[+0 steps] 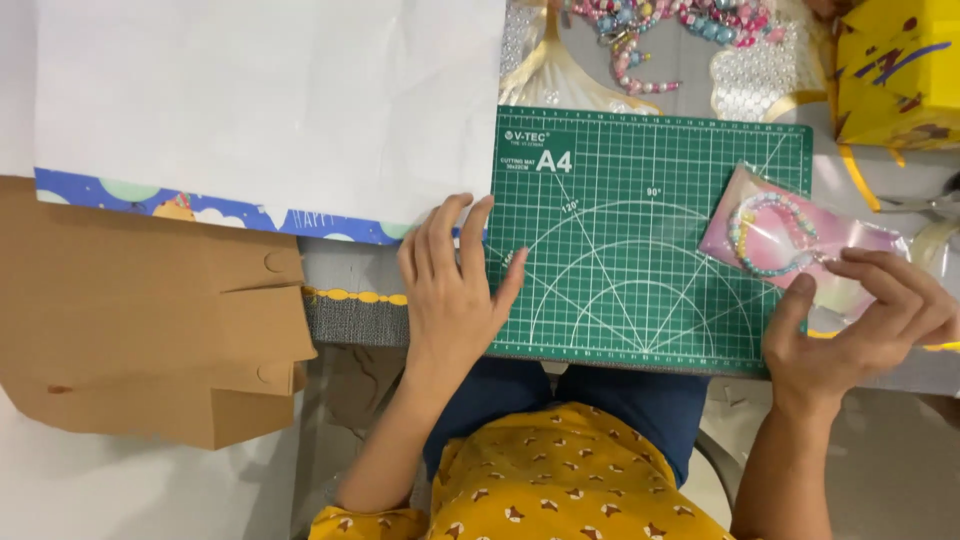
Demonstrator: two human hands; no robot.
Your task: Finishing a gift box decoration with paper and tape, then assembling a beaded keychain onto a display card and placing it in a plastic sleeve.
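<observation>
Two bare hands at a green cutting mat, one flat, one on a packet with a bead bracelet.

Head view: the left hand [452,290] lies palm down with fingers [441,232] spread and holding nothing, across the left edge of the green cutting mat [620,250] on the table [350,300]. The right hand [860,325] sits at the mat's right edge, its fingers [868,268] loosely curled and touching the clear pink packet [790,240], in which a pastel bead bracelet [770,232] lies. White paper with a blue patterned border [270,110] lies to the left, brown cardboard [150,320] below it. Loose beads [660,30] and a yellow box [895,70] sit beyond the mat.
</observation>
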